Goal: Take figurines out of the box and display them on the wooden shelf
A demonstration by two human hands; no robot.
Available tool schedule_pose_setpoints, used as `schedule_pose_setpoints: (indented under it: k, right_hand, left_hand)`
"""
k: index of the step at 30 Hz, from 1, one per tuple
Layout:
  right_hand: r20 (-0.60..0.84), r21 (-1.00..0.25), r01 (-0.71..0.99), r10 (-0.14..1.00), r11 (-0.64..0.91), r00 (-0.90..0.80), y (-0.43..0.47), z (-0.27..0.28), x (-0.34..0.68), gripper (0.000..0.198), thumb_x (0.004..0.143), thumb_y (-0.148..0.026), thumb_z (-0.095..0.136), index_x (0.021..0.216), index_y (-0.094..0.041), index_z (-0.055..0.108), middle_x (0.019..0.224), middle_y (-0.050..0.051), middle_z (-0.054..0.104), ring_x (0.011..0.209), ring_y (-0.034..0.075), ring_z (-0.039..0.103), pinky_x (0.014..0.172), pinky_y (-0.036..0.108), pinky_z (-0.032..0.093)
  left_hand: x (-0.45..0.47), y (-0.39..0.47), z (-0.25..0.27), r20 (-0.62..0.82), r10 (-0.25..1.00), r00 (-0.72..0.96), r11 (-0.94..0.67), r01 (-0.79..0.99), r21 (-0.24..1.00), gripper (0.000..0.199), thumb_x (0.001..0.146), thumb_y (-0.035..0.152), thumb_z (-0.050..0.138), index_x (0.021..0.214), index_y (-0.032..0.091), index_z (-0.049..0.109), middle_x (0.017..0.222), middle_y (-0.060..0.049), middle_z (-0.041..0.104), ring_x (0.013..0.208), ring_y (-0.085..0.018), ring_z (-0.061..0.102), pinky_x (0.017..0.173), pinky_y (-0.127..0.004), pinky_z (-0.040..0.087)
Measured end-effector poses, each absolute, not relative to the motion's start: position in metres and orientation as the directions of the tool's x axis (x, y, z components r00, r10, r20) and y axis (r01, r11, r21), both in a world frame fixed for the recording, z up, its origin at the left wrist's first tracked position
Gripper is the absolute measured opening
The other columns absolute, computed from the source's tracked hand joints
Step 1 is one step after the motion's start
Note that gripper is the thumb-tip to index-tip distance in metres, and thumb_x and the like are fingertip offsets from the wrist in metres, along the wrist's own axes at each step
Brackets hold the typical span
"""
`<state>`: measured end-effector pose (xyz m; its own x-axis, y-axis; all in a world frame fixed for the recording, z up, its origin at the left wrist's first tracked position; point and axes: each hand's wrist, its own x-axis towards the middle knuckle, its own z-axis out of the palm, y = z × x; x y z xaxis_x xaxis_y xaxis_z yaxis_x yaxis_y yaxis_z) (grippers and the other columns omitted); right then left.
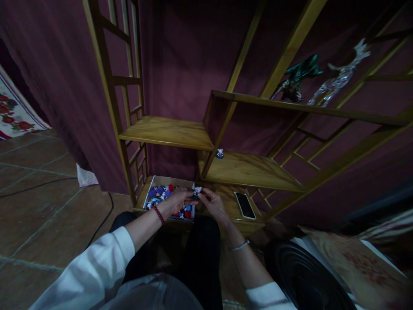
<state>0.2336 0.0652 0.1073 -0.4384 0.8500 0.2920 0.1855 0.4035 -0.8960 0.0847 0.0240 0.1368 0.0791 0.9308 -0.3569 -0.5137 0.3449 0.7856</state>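
Both of my hands meet at the right edge of a white box (171, 180) filled with small colourful figurines. Between my fingers is a small white and dark figurine (197, 190). My left hand (178, 199), with a red bead bracelet at the wrist, closes on its dark lower part. The fingers of my right hand (213, 204) pinch it from the other side, near the white top. On the middle shelf, above my hands, stands a similar small figurine (220, 153) on a dark base.
A phone (245, 205) lies on the bottom shelf (226, 196) right of my hands. The wooden shelf unit (171, 129) rises ahead, its posts and boards near my hands. Green and clear ornaments (335, 84) stand on the upper right shelf. A black round object (300, 275) is at lower right.
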Motion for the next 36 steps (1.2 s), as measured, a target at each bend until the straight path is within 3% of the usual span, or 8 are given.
schedule_pose_setpoints:
  k: [7,19,36]
  right_hand:
    - [0.296,-0.893,0.21,0.871,0.398,-0.393,0.064,0.114,0.238,0.025,0.075,-0.035,0.054,0.093,-0.021,0.063,0.095,0.003,0.066,0.09,0.018,0.059,0.085,0.034,0.044]
    - [0.291,-0.893,0.22,0.876,0.393,-0.384,0.059,0.131,0.254,0.025,0.074,-0.035,0.056,0.093,-0.022,0.063,0.096,0.002,0.065,0.092,0.018,0.058,0.087,0.034,0.042]
    - [0.269,-0.894,0.249,0.893,0.371,-0.362,0.061,0.133,0.258,0.024,0.074,-0.036,0.055,0.091,-0.021,0.064,0.093,0.002,0.066,0.089,0.018,0.059,0.083,0.032,0.043]
  left_hand:
    - [0.091,0.026,0.14,-0.323,0.938,0.124,0.339,-0.502,0.795,0.006,0.068,0.006,0.062,0.065,0.009,0.059,0.059,-0.002,0.061,0.057,-0.011,0.06,0.067,-0.028,0.053]
    - [0.104,0.027,0.152,-0.277,0.942,0.19,0.336,-0.506,0.794,0.012,0.072,0.0,0.054,0.069,0.008,0.062,0.073,-0.005,0.064,0.065,-0.011,0.06,0.075,-0.03,0.051]
    - [0.109,0.029,0.155,-0.286,0.939,0.191,0.344,-0.497,0.797,0.01,0.069,0.0,0.058,0.062,0.008,0.059,0.063,-0.002,0.061,0.062,-0.011,0.06,0.077,-0.033,0.051]
